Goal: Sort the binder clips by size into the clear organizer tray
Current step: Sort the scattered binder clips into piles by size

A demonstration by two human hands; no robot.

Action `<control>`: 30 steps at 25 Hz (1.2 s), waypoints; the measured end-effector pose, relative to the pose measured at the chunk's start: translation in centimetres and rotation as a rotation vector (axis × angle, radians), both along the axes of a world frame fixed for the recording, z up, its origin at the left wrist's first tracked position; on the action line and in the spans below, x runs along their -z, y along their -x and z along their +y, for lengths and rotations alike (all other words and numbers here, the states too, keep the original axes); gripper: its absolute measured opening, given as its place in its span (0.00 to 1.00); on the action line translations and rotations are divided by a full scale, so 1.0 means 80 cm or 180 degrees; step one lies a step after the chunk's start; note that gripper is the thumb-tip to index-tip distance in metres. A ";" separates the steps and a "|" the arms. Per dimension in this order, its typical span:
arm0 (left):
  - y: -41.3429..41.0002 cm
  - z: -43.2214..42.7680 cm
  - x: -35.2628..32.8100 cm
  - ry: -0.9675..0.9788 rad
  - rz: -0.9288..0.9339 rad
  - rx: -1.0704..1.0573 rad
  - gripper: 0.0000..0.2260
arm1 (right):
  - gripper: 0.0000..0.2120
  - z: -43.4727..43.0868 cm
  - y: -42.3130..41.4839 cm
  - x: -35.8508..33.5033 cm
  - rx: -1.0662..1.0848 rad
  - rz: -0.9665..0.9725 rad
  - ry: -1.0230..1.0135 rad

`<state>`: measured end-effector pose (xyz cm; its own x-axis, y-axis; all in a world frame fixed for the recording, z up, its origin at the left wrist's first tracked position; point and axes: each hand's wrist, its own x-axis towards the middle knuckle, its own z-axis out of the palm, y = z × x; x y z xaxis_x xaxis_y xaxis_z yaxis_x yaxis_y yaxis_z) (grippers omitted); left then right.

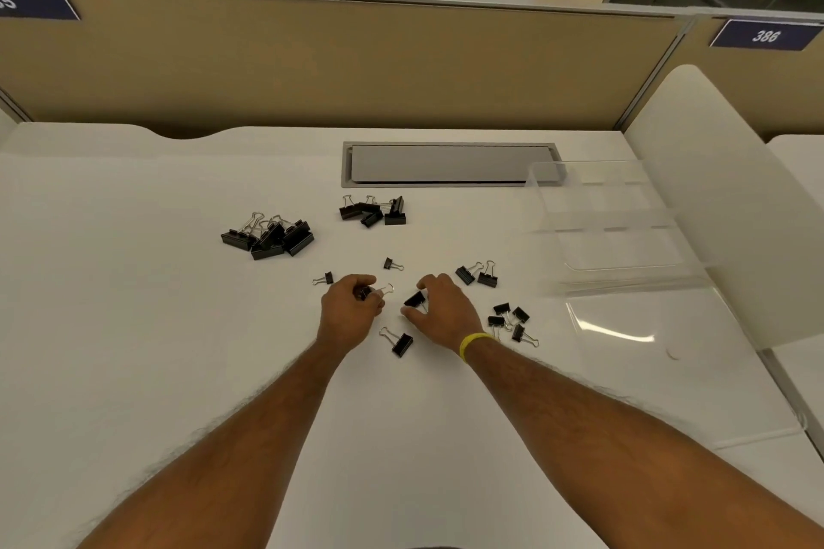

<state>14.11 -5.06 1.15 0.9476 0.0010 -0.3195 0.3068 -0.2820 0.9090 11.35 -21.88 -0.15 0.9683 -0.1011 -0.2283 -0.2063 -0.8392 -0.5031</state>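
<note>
Black binder clips lie scattered on a white desk. A pile of large clips (pixel 269 235) sits at the left, a medium pile (pixel 373 210) behind the middle. My left hand (pixel 350 310) curls round a small clip (pixel 366 291) whose wire handle sticks out to the right. My right hand (pixel 441 310) pinches a medium clip (pixel 415 299) between thumb and fingers. Another medium clip (pixel 400 342) lies just below both hands. The clear organizer tray (pixel 624 236) stands at the right, its compartments showing nothing inside.
Two small clips (pixel 325 279) (pixel 391 264) lie beyond my left hand. A pair of clips (pixel 479 274) and a cluster of small clips (pixel 512 321) lie right of my right hand. A grey cable hatch (pixel 450 163) sits at the back, before a tan partition.
</note>
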 end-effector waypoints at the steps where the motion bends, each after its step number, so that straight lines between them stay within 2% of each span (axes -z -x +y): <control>1: -0.004 -0.002 0.001 0.0017 0.0023 0.0020 0.09 | 0.23 0.002 -0.005 0.001 0.0007 0.0015 0.0052; 5: -0.020 -0.013 0.005 0.0107 0.0076 0.0026 0.10 | 0.15 0.000 -0.016 0.000 0.0102 0.0001 0.0095; 10: -0.049 -0.044 0.013 0.0161 0.0092 -0.0149 0.09 | 0.14 -0.017 -0.029 -0.001 0.0656 -0.0435 -0.0744; 12: -0.066 -0.064 0.011 0.0238 0.0093 -0.0200 0.10 | 0.14 -0.031 -0.046 -0.004 0.0796 -0.0675 -0.0871; 18: -0.125 -0.122 0.007 0.0117 0.0134 -0.0155 0.11 | 0.16 -0.091 -0.119 -0.008 0.0952 -0.0761 -0.0584; 23: -0.169 -0.159 0.016 -0.0270 0.0127 0.0014 0.03 | 0.16 -0.126 -0.159 0.005 0.0826 -0.0409 -0.0372; 30: -0.182 -0.184 0.021 -0.0890 -0.0037 0.0452 0.09 | 0.22 -0.146 -0.174 0.021 0.0466 -0.0463 -0.0358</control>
<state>28.68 -19.82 -0.51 0.9481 -0.0453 -0.3147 0.2365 -0.5609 0.7934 25.28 -33.53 -1.84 0.9687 -0.2248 -0.1051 -0.2401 -0.7427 -0.6251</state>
